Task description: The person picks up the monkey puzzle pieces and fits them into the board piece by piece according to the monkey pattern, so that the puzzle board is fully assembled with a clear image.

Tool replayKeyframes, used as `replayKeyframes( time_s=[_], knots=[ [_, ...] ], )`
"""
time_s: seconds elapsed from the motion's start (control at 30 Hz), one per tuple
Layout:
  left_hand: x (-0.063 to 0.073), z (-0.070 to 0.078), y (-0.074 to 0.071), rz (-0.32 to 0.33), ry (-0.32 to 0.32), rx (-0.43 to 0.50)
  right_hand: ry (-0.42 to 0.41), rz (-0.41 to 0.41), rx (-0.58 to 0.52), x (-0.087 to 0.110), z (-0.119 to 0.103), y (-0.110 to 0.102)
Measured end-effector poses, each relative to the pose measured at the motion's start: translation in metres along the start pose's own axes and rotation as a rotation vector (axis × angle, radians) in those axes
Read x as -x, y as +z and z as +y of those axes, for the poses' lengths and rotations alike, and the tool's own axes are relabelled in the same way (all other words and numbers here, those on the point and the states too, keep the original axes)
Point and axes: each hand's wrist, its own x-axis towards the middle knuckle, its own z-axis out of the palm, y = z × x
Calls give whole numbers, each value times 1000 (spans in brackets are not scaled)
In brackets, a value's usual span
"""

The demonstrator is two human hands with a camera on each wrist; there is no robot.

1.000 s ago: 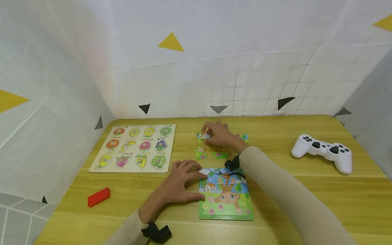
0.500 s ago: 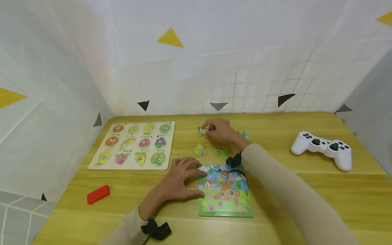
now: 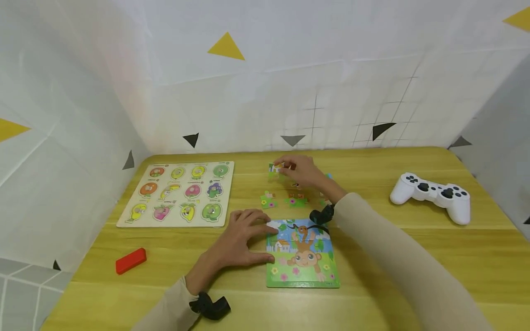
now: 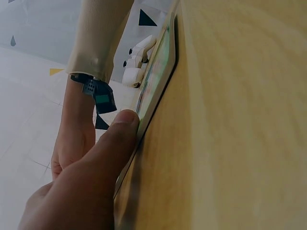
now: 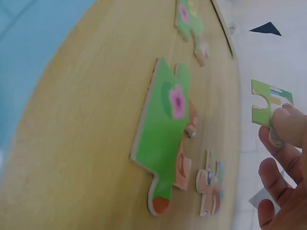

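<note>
Puzzle piece (image 5: 273, 96) in right hand (image 3: 305, 172), above table (image 3: 364, 179)

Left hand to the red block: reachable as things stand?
Likely yes: the left hand only touches the monkey picture board at its edge, and nothing visible stands between that hand and the red block.

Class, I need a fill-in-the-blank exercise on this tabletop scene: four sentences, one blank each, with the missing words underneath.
1. The lifted jigsaw piece is pinched in the person's ____ grip.
2. The left grip touches the puzzle board, which shows a brown, big-eyed ____.
3. In the head view, the fruit board lies to the ____ of the game controller.
4. The small block is coloured ____.

Missing words: right; monkey; left; red.
</note>
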Motion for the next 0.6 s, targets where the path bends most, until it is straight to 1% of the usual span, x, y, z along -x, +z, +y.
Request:
replayKeyframes(
  time_s=[0.13, 0.37, 0.47, 0.6],
  knots=[
    [0, 0, -1, 2, 0, -5, -18, 24, -3, 7, -2, -5],
    [1, 1, -1, 0, 1, -1, -70, 56, -120, 21, -4, -11],
    [0, 1, 0, -3, -1, 0, -82, 56, -146, 28, -6, -13],
    [0, 2, 0, -2, -1, -3, -71, 44, -158, 37, -7, -16]
  ],
)
